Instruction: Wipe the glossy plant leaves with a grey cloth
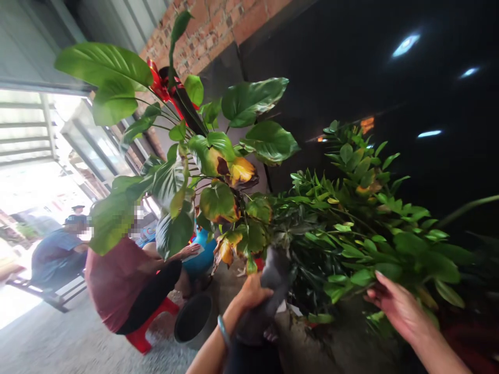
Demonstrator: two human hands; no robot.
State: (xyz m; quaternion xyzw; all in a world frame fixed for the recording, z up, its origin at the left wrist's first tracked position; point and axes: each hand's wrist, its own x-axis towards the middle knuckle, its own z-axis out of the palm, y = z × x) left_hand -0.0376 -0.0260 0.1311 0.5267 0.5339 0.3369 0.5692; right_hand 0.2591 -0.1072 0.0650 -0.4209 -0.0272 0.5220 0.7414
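Note:
My left hand (pixel 253 292), with a bracelet on its wrist, is closed round a dark grey cloth (pixel 276 275) that hangs down, blurred by motion. To the right, my right hand (pixel 390 298) is at the edge of a bushy green plant (pixel 351 249) with many small glossy leaves. Its thumb and fingers are apart and half curled; the thumb touches or nearly touches a leaf, and I cannot tell whether a stem lies between them. A taller broad-leaved plant (pixel 249 101) rises ahead, some leaves yellow and brown, with a red ribbon (pixel 158 80) on its dark pole.
On the left, a person in a red shirt (pixel 113 280) sits on a red stool (pixel 156 322), a hand with a white cloth at a blue pot (pixel 200 254). Nearby stands a dark bucket (pixel 194 319). Another person (pixel 58 254) sits farther back. A glossy black wall (pixel 351 67) runs behind the plants.

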